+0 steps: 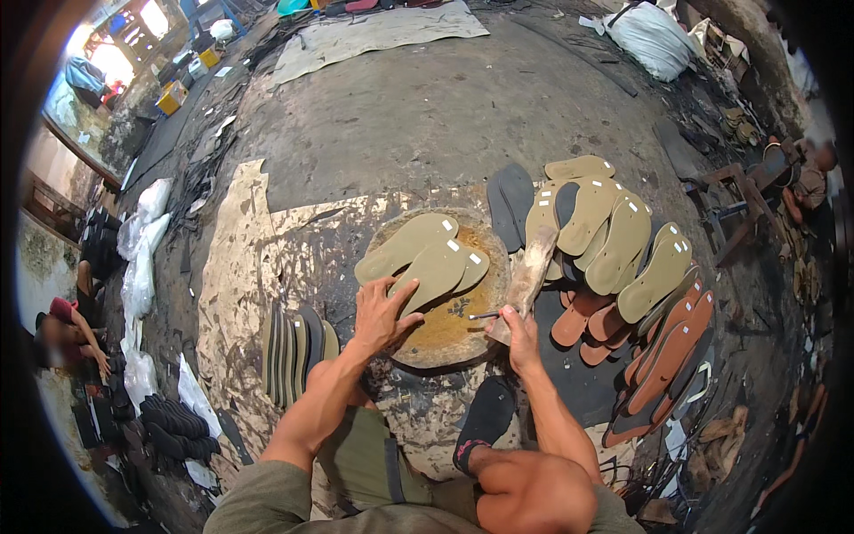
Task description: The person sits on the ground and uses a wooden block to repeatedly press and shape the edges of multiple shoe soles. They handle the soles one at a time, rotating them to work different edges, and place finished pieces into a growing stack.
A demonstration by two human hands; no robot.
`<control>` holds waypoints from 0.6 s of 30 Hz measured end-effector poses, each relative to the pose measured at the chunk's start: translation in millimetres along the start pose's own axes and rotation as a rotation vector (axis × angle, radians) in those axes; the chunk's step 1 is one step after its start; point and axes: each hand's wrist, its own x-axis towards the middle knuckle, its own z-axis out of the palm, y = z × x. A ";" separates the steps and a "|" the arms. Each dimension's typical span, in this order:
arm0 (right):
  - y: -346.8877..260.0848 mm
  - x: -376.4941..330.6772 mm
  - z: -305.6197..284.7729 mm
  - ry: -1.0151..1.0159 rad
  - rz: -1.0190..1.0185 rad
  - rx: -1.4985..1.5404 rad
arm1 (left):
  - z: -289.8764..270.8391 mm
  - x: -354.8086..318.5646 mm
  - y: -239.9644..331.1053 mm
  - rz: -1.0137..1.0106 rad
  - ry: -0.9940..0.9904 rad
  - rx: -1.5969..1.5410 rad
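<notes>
Several olive-green flip-flop soles (434, 275) with small white stickers lie overlapping on a round wooden block (434, 357). My left hand (381, 317) rests on the near-left part of these soles, fingers spread. At the block's right edge, my right hand (521, 342) is closed round a worn wooden bat (532, 270), which points away from me. A thin dark rod with a metal tip, perhaps a punch (483, 316), sticks out leftward from the same hand. Its tip is apart from the soles.
Right of the block are piles of olive soles (591, 216) and reddish-brown soles (669, 356). A row of soles on edge (293, 343) stands left. My dark-socked foot (488, 415) is near the block. Other people sit at the far left and far right.
</notes>
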 end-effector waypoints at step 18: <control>-7.4 -46.5 5.3 -0.025 -0.044 -0.317 | 32.6 -19.5 118.1 -0.061 -0.030 -0.777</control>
